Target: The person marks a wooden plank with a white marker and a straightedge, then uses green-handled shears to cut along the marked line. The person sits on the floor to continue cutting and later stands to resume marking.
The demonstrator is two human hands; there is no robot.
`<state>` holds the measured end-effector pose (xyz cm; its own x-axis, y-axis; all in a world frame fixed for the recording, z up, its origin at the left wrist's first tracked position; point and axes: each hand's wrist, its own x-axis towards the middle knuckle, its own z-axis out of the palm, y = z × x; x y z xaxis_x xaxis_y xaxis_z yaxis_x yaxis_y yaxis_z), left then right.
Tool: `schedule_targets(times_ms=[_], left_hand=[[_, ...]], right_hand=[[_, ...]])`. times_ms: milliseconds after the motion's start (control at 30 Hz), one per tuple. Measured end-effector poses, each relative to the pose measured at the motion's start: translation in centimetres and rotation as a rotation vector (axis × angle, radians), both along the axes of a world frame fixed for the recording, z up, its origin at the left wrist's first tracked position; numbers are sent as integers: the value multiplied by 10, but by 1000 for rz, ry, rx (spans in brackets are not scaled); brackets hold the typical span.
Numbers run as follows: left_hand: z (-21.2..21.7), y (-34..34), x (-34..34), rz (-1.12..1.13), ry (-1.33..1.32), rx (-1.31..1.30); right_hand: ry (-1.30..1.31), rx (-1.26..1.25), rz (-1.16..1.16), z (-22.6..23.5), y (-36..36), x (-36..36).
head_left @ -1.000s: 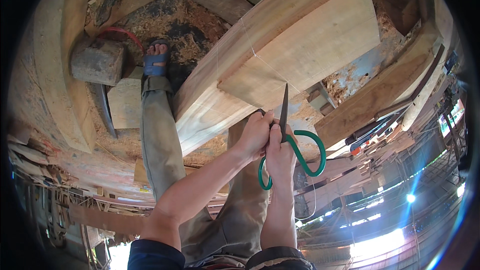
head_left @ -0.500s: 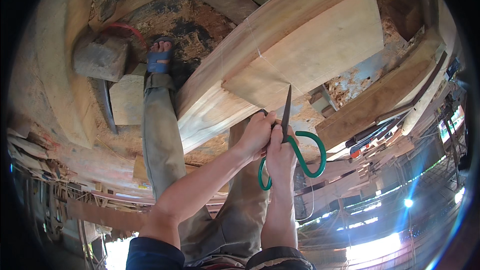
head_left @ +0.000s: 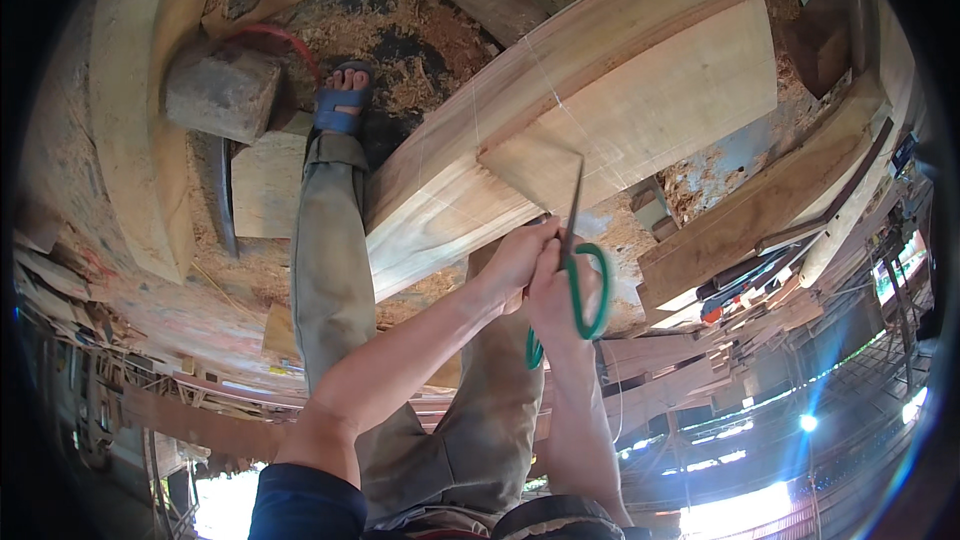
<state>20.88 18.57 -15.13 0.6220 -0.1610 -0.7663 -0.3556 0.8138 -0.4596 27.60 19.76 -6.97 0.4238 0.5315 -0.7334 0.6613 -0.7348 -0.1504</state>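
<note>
My left hand (head_left: 518, 258) and my right hand (head_left: 556, 292) are clasped together around a pair of green-handled scissors (head_left: 577, 270). The closed blades point up and their tip rests against the cut end of a large pale wooden beam (head_left: 600, 110). Thin pencil lines cross the beam's faces near the tip. The beam runs diagonally from the upper right toward my left leg (head_left: 325, 260), whose foot wears a blue sandal (head_left: 340, 105).
Sawdust and wood scraps cover the ground. A grey block (head_left: 222, 90) and a small square plank (head_left: 265, 185) lie left of my leg. A long curved plank (head_left: 135, 120) runs along the left. More timbers and stacked boards (head_left: 770, 220) lie at the right.
My hands and the scissors have stayed against the beam's end; only the view has shifted slightly.
</note>
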Motion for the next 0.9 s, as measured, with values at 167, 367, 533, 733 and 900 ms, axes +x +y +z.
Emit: schedule_targets(times_ms=[167,367,533,733,900], left_hand=[[14,-15,-12,35,195,14],[23,-30,-45,214,58,147],[23,-44,-45,147,14,330],[22,-49,-38,210,100,317],[33,-50,-42,139,181,238]], right_hand=[[135,-59,78,-1,-4,2],[78,-314,521,-6,-17,-6],[64,-319,708,-6,-20,4],[60,-288,773,-8,-18,11],[63,-266,924,-4,-15,8]])
